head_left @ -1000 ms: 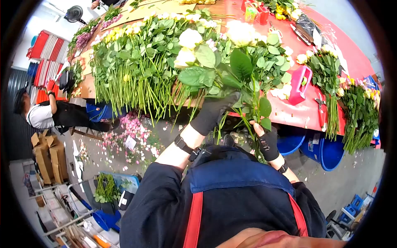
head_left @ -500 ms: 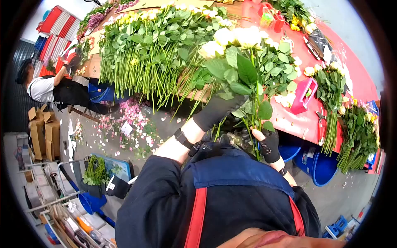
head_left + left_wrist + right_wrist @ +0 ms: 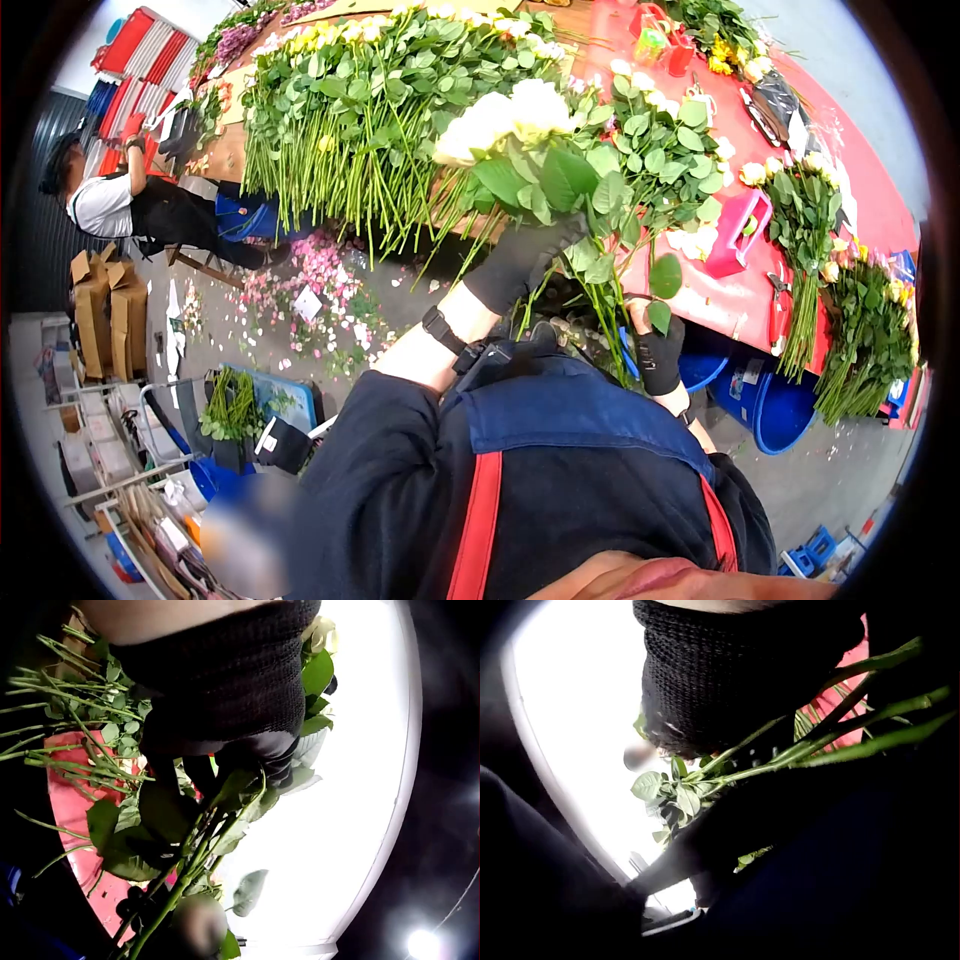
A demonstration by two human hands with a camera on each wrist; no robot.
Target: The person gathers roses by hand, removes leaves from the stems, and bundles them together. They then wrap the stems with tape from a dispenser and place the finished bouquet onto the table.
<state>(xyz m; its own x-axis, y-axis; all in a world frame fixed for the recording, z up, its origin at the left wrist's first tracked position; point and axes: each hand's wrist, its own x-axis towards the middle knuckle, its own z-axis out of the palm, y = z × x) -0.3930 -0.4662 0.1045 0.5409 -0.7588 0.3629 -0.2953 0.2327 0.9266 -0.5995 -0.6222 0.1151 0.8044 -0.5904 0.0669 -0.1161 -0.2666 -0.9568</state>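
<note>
My left hand (image 3: 525, 262), in a black fingerless glove, grips a bunch of leafy white roses (image 3: 540, 110) partway down the stems. Their large blooms lean to the upper left, and the green stems (image 3: 608, 315) slant down in front of the apron. Beside those stems is my right hand (image 3: 657, 350), also gloved, thumb pointing up near two leaves. In the left wrist view, stems (image 3: 180, 896) run down from under the gloved hand. Several stems (image 3: 780, 761) cross close below the right glove in the right wrist view; its fingers are hidden, so I cannot tell whether they hold any.
Rows of cut roses (image 3: 350, 140) cover the table's left part. On the red tabletop (image 3: 690, 310) are a pink container (image 3: 740, 235), red-handled pruners (image 3: 778, 310) and more bunches (image 3: 800, 230). Blue buckets (image 3: 775, 410) stand below. Petals (image 3: 310, 290) litter the floor; another person (image 3: 110, 205) works at far left.
The blooms in my left hand have swung left and lower. My right hand has shifted slightly right, away from the stems, with the two leaves beside it. The far person's arms have moved.
</note>
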